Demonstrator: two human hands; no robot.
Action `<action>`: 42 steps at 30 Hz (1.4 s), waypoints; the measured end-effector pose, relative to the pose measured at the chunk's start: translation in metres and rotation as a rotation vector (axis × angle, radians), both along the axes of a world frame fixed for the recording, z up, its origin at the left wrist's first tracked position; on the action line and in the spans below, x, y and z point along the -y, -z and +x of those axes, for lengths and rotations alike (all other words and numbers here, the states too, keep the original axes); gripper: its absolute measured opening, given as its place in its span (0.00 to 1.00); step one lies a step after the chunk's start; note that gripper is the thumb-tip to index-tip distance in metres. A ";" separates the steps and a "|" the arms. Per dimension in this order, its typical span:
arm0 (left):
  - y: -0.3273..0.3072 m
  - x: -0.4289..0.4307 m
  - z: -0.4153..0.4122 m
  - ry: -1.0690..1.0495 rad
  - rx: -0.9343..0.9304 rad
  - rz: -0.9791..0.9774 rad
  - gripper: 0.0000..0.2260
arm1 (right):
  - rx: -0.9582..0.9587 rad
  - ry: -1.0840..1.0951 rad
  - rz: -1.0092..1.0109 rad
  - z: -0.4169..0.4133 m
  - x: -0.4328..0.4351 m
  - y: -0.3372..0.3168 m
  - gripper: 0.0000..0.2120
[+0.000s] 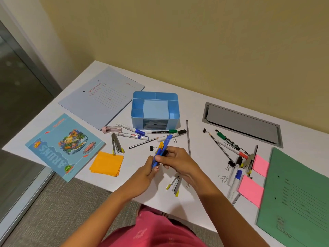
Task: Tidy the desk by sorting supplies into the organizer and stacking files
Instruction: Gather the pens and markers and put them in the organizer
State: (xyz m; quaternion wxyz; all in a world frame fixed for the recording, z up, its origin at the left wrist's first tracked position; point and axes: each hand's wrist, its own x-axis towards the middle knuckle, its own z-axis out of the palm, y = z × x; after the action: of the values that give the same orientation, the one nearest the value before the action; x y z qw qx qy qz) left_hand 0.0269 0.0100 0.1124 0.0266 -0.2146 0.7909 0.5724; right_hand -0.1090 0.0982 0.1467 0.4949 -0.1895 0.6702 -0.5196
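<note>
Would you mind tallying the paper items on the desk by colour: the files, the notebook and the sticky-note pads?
Blue: 2, the file and the notebook
Green: 1, the file
Orange: 1, the sticky pad
Pink: 2, the sticky pads
Total: 6

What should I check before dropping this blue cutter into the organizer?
1. Grip: both the left hand and right hand hold the blue utility cutter. Ok.
2. Blade retracted: tip too small to tell. Cannot tell.
3. Blue organizer compartments: all visible ones empty. Ok.
4. Path to organizer: markers lie on the desk in front of it, nothing standing. Ok.
5. Black binder clip beside the cutter: apart or caught, unclear. Cannot tell.
</note>
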 end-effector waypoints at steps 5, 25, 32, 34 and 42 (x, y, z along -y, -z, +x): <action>0.002 0.004 -0.002 0.038 0.014 -0.139 0.11 | -0.213 -0.038 0.096 0.004 0.009 0.004 0.08; -0.017 0.056 -0.035 -0.464 -0.159 -0.321 0.20 | -0.464 -0.018 -0.082 -0.021 0.080 -0.041 0.06; -0.028 0.083 -0.054 -0.708 -0.102 -0.274 0.23 | -0.736 0.100 -0.153 -0.054 0.131 -0.063 0.05; -0.024 0.089 -0.059 -0.718 -0.081 -0.246 0.23 | -0.804 0.052 -0.139 -0.060 0.145 -0.057 0.04; -0.016 0.104 -0.074 -0.738 0.009 -0.196 0.23 | -1.082 -0.366 -0.053 -0.061 0.176 -0.022 0.06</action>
State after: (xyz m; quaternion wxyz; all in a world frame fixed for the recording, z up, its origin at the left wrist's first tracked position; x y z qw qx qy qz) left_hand -0.0474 -0.0937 0.1288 -0.1986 -0.4890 0.7114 0.4640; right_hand -0.1696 -0.0775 0.1684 0.1584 -0.5536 0.7713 -0.2711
